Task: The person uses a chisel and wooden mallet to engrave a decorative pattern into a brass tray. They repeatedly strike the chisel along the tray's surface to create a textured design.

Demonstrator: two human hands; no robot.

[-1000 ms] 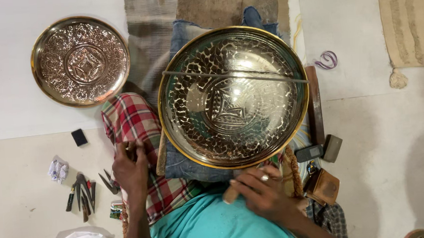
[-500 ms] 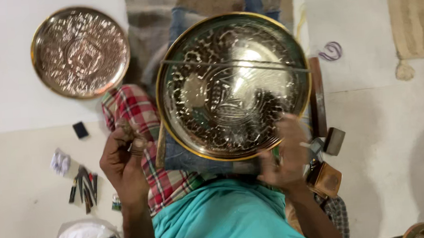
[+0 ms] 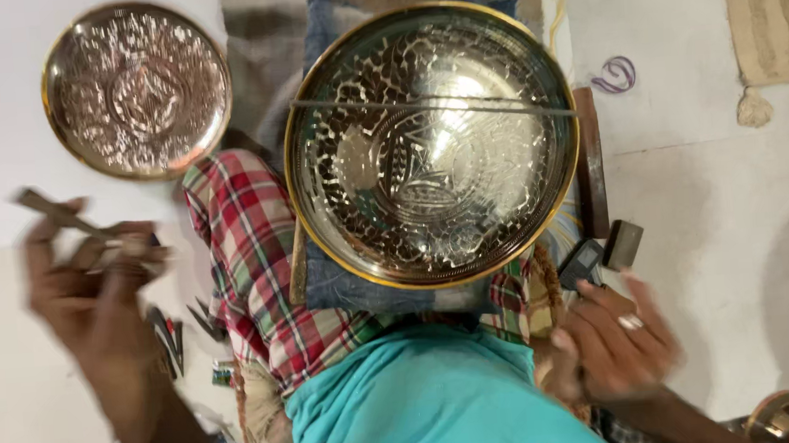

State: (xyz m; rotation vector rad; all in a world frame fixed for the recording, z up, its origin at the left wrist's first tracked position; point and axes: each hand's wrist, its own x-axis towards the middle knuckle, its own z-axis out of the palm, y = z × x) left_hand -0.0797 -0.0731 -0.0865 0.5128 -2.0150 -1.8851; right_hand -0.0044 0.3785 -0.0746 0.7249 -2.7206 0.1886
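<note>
- The left hand [image 3: 94, 289], blurred, was closed around a thin rod-like tool [image 3: 65, 215], pinched between thumb and fingers at 9 o'clock from the tray [image 3: 431, 145].
- The tool's long axis ran from upper left down to lower right, its free end pointing toward 10 o'clock, away from the tray.
- The right hand [image 3: 611, 345] hovered loosely open at 5 o'clock from the tray, fingers spread and holding nothing; a ring showed on one finger.
- A small dark block [image 3: 622, 244] lay just above the right hand, at the tray's lower right rim, the nearest thing to those fingers.
- The large engraved tray rested tilted on the person's lap, over a checked cloth [image 3: 249, 259], with a thin straight rod [image 3: 433, 108] lying across its upper half from 9 to 3 o'clock; nothing else lay in it.
- A smaller engraved plate [image 3: 135, 87] lay flat on the floor at 10 o'clock, well apart from both hands, and held nothing.
- More small tools [image 3: 176, 334] lay on the floor just below the left hand.
</note>
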